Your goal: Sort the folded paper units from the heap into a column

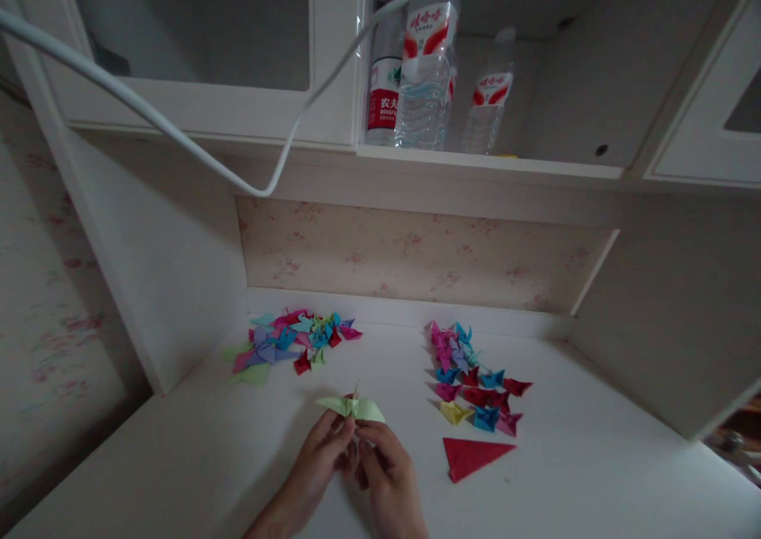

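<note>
A pale green folded paper figure [352, 407] with two spread wings is held just above the white desk [594, 460]. My left hand [324, 452] pinches it from below on the left. My right hand [386, 468] pinches it from below on the right. Both hands have their fingers closed on the paper and touch each other under it. A red paper triangle [472, 456] lies flat on the desk just right of my right hand.
A heap of small coloured folded paper figures [291, 341] lies at the back left, another group [472, 380] at the back right. Above, a shelf holds three plastic water bottles [425, 63]. A white cable [178, 135] hangs across the cabinet front.
</note>
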`<state>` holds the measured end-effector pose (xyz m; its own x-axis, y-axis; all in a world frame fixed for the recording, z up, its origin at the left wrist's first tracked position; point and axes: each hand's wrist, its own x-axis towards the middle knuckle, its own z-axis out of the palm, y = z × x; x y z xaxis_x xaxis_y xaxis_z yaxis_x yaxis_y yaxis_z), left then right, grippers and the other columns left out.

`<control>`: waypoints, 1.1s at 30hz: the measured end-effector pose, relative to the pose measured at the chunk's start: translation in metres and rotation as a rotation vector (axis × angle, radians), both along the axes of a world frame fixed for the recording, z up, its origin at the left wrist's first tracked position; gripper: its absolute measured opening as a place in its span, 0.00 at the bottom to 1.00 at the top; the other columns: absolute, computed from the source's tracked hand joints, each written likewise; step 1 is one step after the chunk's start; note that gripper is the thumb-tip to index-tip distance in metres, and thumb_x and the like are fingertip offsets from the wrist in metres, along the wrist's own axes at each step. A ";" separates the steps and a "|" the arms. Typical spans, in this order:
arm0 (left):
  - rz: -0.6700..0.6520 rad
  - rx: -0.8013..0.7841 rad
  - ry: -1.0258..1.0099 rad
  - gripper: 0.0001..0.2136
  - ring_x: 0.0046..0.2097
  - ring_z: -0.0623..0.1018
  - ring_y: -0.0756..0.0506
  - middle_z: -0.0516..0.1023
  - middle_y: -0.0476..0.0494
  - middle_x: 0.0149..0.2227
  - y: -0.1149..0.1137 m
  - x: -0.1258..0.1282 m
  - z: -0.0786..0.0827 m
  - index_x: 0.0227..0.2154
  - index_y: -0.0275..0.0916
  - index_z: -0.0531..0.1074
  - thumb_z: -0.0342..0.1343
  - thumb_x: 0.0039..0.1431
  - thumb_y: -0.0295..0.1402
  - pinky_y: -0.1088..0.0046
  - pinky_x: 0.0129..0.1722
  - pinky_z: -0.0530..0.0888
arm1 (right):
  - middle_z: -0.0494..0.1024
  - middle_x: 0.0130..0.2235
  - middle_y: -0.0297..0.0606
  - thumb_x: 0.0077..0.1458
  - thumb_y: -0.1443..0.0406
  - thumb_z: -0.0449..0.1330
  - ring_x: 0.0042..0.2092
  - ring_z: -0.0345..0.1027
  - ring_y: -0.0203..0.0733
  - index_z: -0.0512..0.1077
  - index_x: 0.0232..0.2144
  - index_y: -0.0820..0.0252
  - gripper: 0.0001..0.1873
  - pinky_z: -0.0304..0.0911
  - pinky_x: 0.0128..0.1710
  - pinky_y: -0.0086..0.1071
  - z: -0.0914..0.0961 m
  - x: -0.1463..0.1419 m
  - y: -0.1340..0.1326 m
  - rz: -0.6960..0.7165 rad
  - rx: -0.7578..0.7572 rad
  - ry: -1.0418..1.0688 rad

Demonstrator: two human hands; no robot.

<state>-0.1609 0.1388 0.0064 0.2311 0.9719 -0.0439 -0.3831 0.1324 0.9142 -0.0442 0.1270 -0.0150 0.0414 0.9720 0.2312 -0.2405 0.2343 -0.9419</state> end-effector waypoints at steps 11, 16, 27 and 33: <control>-0.144 -0.087 -0.110 0.16 0.24 0.66 0.55 0.71 0.46 0.35 0.000 -0.008 0.000 0.35 0.36 0.72 0.57 0.55 0.45 0.79 0.20 0.60 | 0.68 0.31 0.34 0.49 0.54 0.62 0.23 0.59 0.33 0.73 0.35 0.56 0.15 0.54 0.19 0.25 0.000 0.025 0.017 -0.178 -0.319 0.383; -0.230 -0.065 -0.095 0.15 0.23 0.66 0.54 0.68 0.48 0.27 -0.001 -0.007 -0.005 0.33 0.34 0.71 0.56 0.56 0.45 0.79 0.20 0.61 | 0.73 0.34 0.40 0.50 0.55 0.62 0.31 0.66 0.41 0.74 0.42 0.58 0.18 0.61 0.27 0.30 0.005 0.018 0.012 0.079 -0.318 0.386; -0.244 -0.131 -0.119 0.16 0.24 0.69 0.52 0.70 0.47 0.26 -0.001 -0.004 -0.004 0.33 0.34 0.72 0.57 0.55 0.45 0.77 0.21 0.63 | 0.76 0.30 0.39 0.48 0.59 0.62 0.29 0.68 0.41 0.76 0.32 0.60 0.11 0.62 0.30 0.32 0.022 0.017 0.004 0.186 -0.235 0.329; -0.225 -0.137 -0.096 0.16 0.25 0.71 0.51 0.73 0.43 0.29 0.002 -0.002 -0.004 0.35 0.33 0.73 0.56 0.56 0.44 0.76 0.23 0.64 | 0.72 0.23 0.35 0.47 0.57 0.64 0.22 0.62 0.36 0.75 0.30 0.62 0.13 0.56 0.23 0.28 0.005 0.021 0.013 0.111 -0.249 0.288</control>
<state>-0.1627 0.1405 0.0026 0.4495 0.8825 -0.1386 -0.4140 0.3433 0.8431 -0.0229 0.1397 -0.0104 -0.0380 0.9991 -0.0176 -0.5144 -0.0347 -0.8568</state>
